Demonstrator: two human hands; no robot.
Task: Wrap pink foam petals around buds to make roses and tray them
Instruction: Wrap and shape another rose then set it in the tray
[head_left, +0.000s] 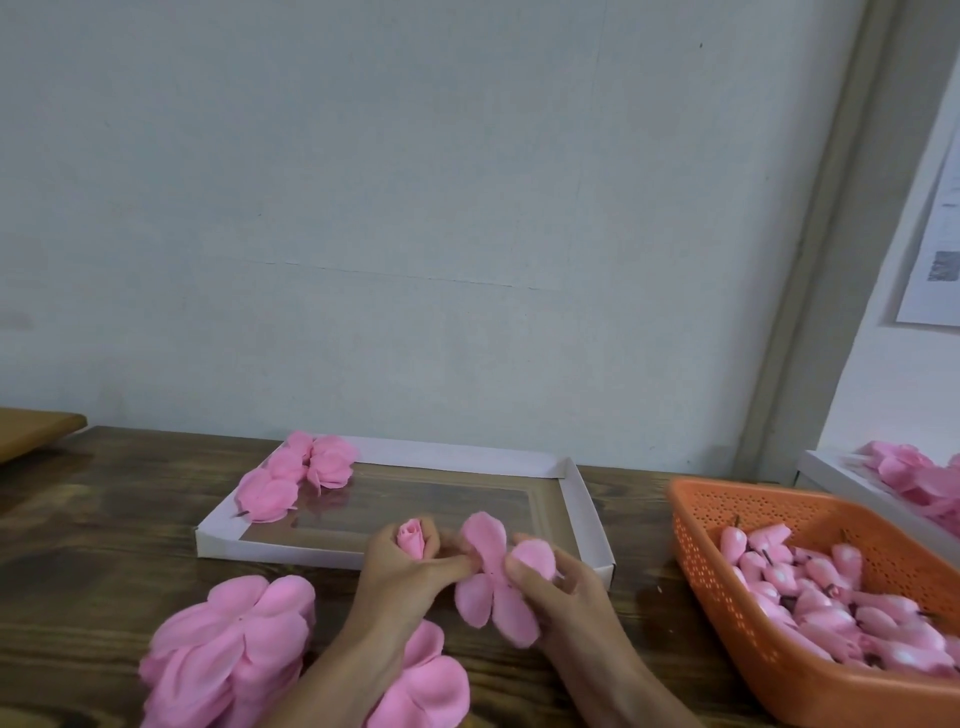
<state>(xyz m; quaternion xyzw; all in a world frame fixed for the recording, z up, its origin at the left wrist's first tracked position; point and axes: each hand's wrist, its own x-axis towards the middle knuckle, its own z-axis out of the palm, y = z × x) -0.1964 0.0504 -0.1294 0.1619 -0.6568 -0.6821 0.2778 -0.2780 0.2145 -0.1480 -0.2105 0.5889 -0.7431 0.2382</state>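
My left hand (410, 569) grips a pink foam bud (412, 538), which stands upright out of the fist. Its thumb also touches a flat pink petal piece (491, 577) with several lobes. My right hand (558, 582) pinches that petal piece from the right, one lobe curled over its fingers. Both hands hover just in front of a shallow white tray (582, 499) with a clear bottom. Finished pink roses (298, 475) lie in the tray's far left corner.
A stack of pink petal pieces (228, 654) lies at the near left of the wooden table (104, 519), with more under my left forearm (426, 680). An orange basket (727, 613) full of buds (831, 608) stands at the right. Behind it is a white box (831, 475) of pink pieces.
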